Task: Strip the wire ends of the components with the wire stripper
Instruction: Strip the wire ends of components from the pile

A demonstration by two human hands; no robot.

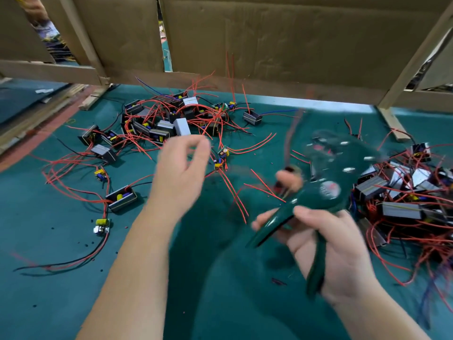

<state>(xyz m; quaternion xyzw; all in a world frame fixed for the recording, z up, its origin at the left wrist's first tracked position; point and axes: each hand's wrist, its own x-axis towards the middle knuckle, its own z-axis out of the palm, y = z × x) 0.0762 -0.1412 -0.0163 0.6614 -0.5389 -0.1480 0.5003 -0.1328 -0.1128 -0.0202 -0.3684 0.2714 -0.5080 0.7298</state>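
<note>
My right hand (328,246) grips both handles of the dark green wire stripper (326,185), whose head points up and away and is blurred by motion. Just left of the stripper head is a blurred small component (289,174) with wires trailing upward; I cannot tell whether anything holds it. My left hand (182,168) hovers above the mat with loosely curled fingers and nothing visible in them. A heap of components with red and black wires (169,123) lies beyond the left hand. A second heap (402,195) lies right of the stripper.
The work surface is a green mat (61,278) with loose components (121,198) and wire scraps on its left part. A cardboard wall (282,40) on a wooden frame (389,119) closes off the back.
</note>
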